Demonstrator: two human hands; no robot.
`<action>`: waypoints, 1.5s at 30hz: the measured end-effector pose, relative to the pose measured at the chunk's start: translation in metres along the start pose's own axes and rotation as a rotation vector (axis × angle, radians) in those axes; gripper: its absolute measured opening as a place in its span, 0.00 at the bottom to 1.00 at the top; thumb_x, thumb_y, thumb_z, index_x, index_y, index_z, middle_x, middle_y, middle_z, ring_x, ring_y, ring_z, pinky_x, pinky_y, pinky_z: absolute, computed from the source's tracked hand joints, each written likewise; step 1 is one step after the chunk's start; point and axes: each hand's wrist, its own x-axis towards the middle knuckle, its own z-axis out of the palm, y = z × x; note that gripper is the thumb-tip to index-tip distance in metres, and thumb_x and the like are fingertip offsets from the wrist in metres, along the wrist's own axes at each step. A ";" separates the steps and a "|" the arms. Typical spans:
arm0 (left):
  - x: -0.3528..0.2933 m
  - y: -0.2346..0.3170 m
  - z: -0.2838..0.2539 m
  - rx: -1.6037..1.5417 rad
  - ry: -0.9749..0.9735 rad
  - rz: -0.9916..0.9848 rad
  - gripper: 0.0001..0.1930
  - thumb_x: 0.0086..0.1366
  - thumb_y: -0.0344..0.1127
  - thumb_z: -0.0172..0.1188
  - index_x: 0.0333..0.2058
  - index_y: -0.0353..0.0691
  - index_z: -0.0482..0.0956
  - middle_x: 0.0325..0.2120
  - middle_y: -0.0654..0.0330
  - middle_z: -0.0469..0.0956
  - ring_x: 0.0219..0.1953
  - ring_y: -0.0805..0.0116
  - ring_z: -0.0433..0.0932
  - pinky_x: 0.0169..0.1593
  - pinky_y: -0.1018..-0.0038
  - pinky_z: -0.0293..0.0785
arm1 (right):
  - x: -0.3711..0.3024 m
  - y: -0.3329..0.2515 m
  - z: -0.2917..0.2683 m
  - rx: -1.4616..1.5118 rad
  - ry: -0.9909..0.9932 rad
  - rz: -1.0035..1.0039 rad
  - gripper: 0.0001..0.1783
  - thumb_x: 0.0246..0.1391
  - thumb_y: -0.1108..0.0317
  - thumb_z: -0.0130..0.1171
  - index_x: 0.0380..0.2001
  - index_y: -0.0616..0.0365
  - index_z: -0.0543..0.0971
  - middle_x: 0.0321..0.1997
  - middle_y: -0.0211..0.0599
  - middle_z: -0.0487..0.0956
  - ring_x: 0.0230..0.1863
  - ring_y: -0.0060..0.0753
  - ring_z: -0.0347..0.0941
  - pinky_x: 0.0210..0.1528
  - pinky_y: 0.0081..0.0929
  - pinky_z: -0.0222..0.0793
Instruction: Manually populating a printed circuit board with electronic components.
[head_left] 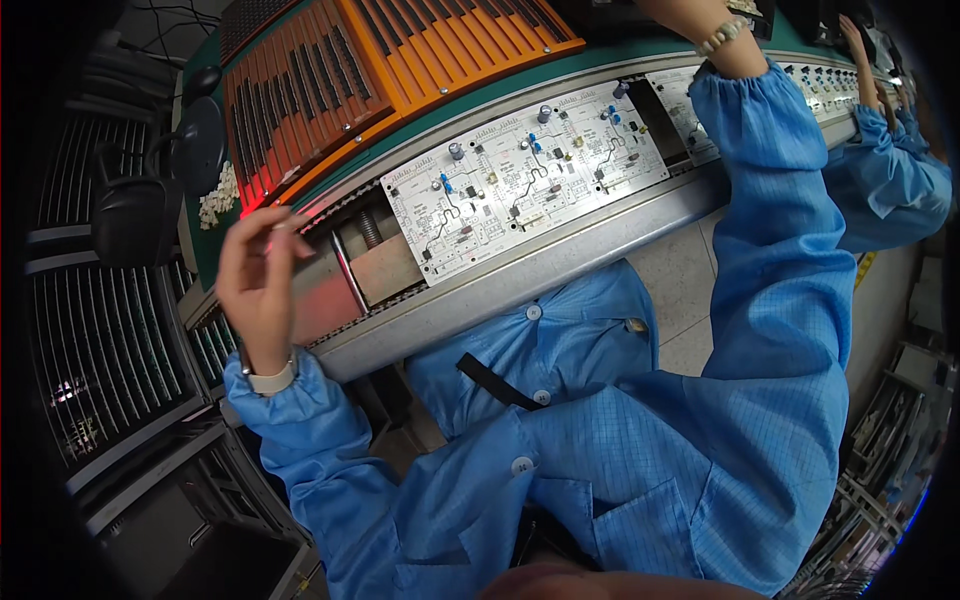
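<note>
A long white circuit board panel (480, 215) lies on the conveyor rails in front of me, carrying blue parts, dark upright cylindrical capacitors and several smaller components. My left hand (262, 285) hangs over the conveyor's left end, just past the panel's left edge and beside the orange component tray. Its fingers are bent together and tinged with red light; whatever they hold, if anything, is too small to make out. My right hand (690, 14) reaches past the conveyor's far side at the top edge of the picture. Its fingers are cut off from view.
Orange slotted trays (390, 70) with rows of dark parts stand on the green bench beyond the conveyor (540, 268). Small white pieces (218, 200) are heaped at the left. Black slotted racks (110, 290) stand farther left. Another person's blue sleeve (890, 170) shows at right.
</note>
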 end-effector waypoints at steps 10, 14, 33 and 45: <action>0.016 0.003 0.054 0.183 -0.384 0.060 0.07 0.67 0.25 0.60 0.43 0.32 0.78 0.36 0.56 0.82 0.31 0.70 0.81 0.36 0.78 0.75 | -0.037 -0.019 -0.032 0.110 0.008 -0.083 0.07 0.51 0.71 0.64 0.31 0.65 0.84 0.31 0.51 0.83 0.35 0.52 0.80 0.40 0.38 0.75; 0.020 0.003 0.054 0.272 -0.358 0.192 0.08 0.66 0.25 0.61 0.43 0.33 0.78 0.34 0.57 0.80 0.31 0.70 0.79 0.36 0.77 0.74 | -0.041 -0.016 -0.040 0.175 -0.028 -0.236 0.06 0.49 0.76 0.66 0.32 0.66 0.84 0.32 0.49 0.82 0.36 0.50 0.80 0.41 0.37 0.75; 0.019 0.005 0.067 0.289 -0.404 0.050 0.08 0.63 0.24 0.64 0.41 0.33 0.79 0.30 0.58 0.80 0.29 0.72 0.78 0.34 0.77 0.73 | -0.056 -0.059 -0.007 0.493 0.477 -0.870 0.11 0.48 0.82 0.62 0.37 0.63 0.82 0.36 0.44 0.80 0.39 0.48 0.78 0.42 0.33 0.75; 0.027 0.008 0.073 0.316 -0.489 0.067 0.08 0.61 0.24 0.65 0.39 0.34 0.79 0.30 0.61 0.76 0.28 0.74 0.72 0.33 0.79 0.68 | -0.080 -0.088 -0.016 0.480 0.140 -0.590 0.10 0.54 0.63 0.67 0.33 0.59 0.83 0.29 0.39 0.81 0.31 0.41 0.79 0.34 0.34 0.74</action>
